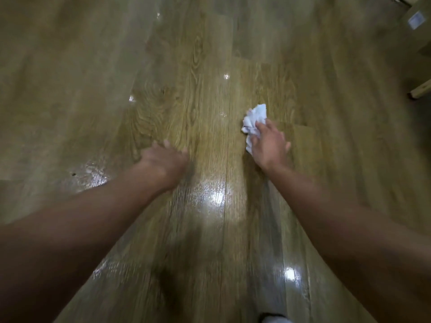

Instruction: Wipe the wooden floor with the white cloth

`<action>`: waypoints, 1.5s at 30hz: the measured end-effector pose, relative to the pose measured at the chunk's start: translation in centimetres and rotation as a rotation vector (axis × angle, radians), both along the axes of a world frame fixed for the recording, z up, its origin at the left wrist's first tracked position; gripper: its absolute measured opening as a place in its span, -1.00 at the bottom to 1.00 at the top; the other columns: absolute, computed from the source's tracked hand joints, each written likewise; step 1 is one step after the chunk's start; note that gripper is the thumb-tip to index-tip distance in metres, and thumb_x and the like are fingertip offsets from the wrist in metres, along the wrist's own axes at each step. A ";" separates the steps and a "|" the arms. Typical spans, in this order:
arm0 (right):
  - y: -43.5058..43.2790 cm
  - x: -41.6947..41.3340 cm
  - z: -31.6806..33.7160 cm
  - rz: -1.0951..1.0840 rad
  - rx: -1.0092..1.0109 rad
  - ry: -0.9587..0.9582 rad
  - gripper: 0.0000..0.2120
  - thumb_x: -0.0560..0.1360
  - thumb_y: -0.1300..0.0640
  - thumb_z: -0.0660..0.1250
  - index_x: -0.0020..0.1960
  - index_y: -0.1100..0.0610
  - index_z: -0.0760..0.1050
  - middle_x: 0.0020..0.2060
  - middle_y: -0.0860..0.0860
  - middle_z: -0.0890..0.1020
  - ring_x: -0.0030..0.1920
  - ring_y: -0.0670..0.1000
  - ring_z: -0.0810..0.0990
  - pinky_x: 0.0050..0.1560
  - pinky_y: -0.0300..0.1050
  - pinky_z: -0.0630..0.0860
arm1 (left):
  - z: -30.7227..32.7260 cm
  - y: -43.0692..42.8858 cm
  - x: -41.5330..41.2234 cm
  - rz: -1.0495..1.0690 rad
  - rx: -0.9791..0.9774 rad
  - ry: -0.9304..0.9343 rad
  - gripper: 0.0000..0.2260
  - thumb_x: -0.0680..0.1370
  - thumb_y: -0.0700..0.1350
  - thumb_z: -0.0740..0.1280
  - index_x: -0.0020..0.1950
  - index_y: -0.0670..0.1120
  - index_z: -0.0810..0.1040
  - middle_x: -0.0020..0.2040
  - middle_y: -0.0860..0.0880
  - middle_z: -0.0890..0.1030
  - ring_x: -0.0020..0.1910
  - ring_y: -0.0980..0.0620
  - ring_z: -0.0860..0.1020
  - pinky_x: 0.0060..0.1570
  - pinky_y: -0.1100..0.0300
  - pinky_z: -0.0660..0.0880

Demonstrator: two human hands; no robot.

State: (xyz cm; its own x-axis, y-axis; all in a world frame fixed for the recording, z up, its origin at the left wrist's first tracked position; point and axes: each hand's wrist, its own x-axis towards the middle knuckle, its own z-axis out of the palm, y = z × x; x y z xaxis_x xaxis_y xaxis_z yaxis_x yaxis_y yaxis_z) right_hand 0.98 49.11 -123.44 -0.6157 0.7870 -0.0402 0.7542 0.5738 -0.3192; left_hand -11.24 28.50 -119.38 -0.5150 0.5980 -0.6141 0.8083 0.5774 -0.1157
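White cloth [255,117]: crumpled into a wad, lying on the wooden floor [198,66] right of centre, far side of the right hand [268,145]. Right hand: palm down over the near part of the cloth, fingers curled into the folds and gripping it; about half the wad shows beyond the fingertips. Left hand [163,157]: holds nothing, fingers loosely spread and pointing down at the boards, well apart from the cloth; contact with the floor cannot be told (blurred). Glossy wet patches [210,194] between the forearms. Pale furniture leg [419,90] at right edge.
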 end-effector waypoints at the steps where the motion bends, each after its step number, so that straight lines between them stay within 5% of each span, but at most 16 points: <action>1: -1.3 0.4 -0.2 0.016 -0.014 0.026 -0.62 0.64 0.01 0.11 0.45 -0.03 0.33 0.51 -0.06 0.22 0.45 0.17 0.21 0.39 0.19 0.08 | 0.3 0.4 1.0 -0.103 0.045 -0.035 -0.30 0.57 -0.09 0.30 0.56 -0.01 -0.09 0.54 -0.28 -0.01 0.49 -0.31 0.10 0.35 -0.18 0.31; 4: -6.2 4.0 -1.2 0.222 0.082 0.082 -0.61 0.63 0.01 0.08 0.45 -0.04 0.34 0.49 -0.09 0.27 0.43 0.07 0.23 0.32 0.01 0.10 | 0.2 2.6 3.3 -0.203 0.106 -0.091 -0.36 0.59 0.04 0.24 0.56 -0.06 -0.02 0.55 -0.25 -0.06 0.51 -0.30 0.04 0.41 -0.16 0.21; 9: -3.2 7.2 -1.5 0.559 0.035 0.071 -0.63 0.59 -0.04 0.09 0.37 -0.13 0.41 0.45 -0.12 0.34 0.39 0.02 0.31 0.21 -0.13 0.12 | -5.1 6.3 5.9 -0.114 -0.073 -0.110 0.23 0.24 0.45 0.36 0.51 -0.25 -0.24 0.52 -0.33 -0.20 0.43 -0.52 -0.20 0.29 -0.44 0.15; 14: 6.9 4.4 -0.8 0.174 -0.019 0.002 -0.61 0.59 -0.01 0.23 0.41 -0.06 0.38 0.50 -0.11 0.25 0.43 0.10 0.30 0.32 0.11 0.17 | -3.7 8.9 6.4 0.048 -0.173 -0.159 0.38 0.15 0.25 0.56 0.39 -0.07 -0.56 0.48 -0.42 -0.20 0.41 -0.56 -0.15 0.26 -0.46 0.20; 18: 4.1 4.2 -0.7 0.195 -0.043 0.059 -0.62 0.62 -0.01 0.16 0.43 -0.04 0.34 0.49 -0.08 0.28 0.44 0.12 0.30 0.39 0.26 0.19 | -1.2 9.7 7.2 0.080 -0.158 -0.174 0.28 0.27 0.04 0.58 0.39 0.10 -0.56 0.42 -0.51 -0.20 0.39 -0.57 0.01 0.23 -0.35 0.29; 23: 1.6 11.1 -1.1 0.645 0.030 0.067 -0.63 0.62 -0.05 0.08 0.39 -0.08 0.39 0.46 -0.10 0.34 0.40 0.02 0.32 0.25 0.04 0.23 | -2.2 9.7 6.8 0.038 -0.163 -0.156 0.33 0.22 0.08 0.60 0.39 0.08 -0.56 0.49 -0.41 -0.07 0.41 -0.55 -0.07 0.29 -0.38 0.25; 29: 9.5 7.7 -1.2 -0.041 0.030 0.085 -0.64 0.61 0.03 0.19 0.39 0.03 0.40 0.48 0.00 0.30 0.38 0.17 0.34 0.31 0.15 0.21 | -1.4 9.3 7.0 -0.013 -0.212 -0.119 0.35 0.20 0.16 0.57 0.34 0.08 -0.63 0.47 -0.44 0.00 0.42 -0.53 0.00 0.28 -0.32 0.30; 31: 6.9 7.0 -1.3 -0.066 0.029 0.053 -0.62 0.62 0.04 0.14 0.43 0.01 0.33 0.51 -0.01 0.22 0.42 0.21 0.25 0.36 0.14 0.14 | -0.7 9.3 7.6 -0.059 -0.239 -0.054 0.31 0.24 0.18 0.55 0.39 0.03 -0.58 0.48 -0.44 -0.04 0.42 -0.49 0.11 0.25 -0.25 0.38; 34: 0.5 9.3 -2.1 0.217 0.063 0.104 -0.62 0.62 0.07 0.13 0.43 0.00 0.33 0.50 -0.04 0.25 0.42 0.16 0.25 0.31 0.06 0.16 | -0.2 9.9 10.0 -0.176 -0.128 0.056 0.00 0.47 0.10 0.40 0.52 -0.13 -0.33 0.52 -0.31 -0.20 0.44 -0.43 0.14 0.17 -0.17 0.46; 38: -0.4 13.5 -1.6 0.530 0.031 0.117 -0.62 0.58 0.07 0.12 0.38 -0.02 0.40 0.48 -0.07 0.30 0.42 0.09 0.29 0.27 0.02 0.21 | -1.3 10.8 12.5 -0.230 0.035 -0.091 -0.19 0.55 0.19 0.24 0.56 -0.15 -0.13 0.53 -0.29 -0.22 0.51 -0.34 -0.09 0.41 -0.18 0.18; 45: 12.7 13.2 -1.6 -0.091 0.037 0.063 -0.62 0.59 0.07 0.19 0.41 0.03 0.39 0.49 -0.01 0.28 0.43 0.16 0.29 0.38 0.17 0.21 | -0.6 10.1 13.2 -0.267 0.118 -0.115 -0.20 0.57 0.24 0.15 0.52 0.03 -0.36 0.49 -0.41 -0.17 0.45 -0.48 -0.08 0.42 -0.19 0.18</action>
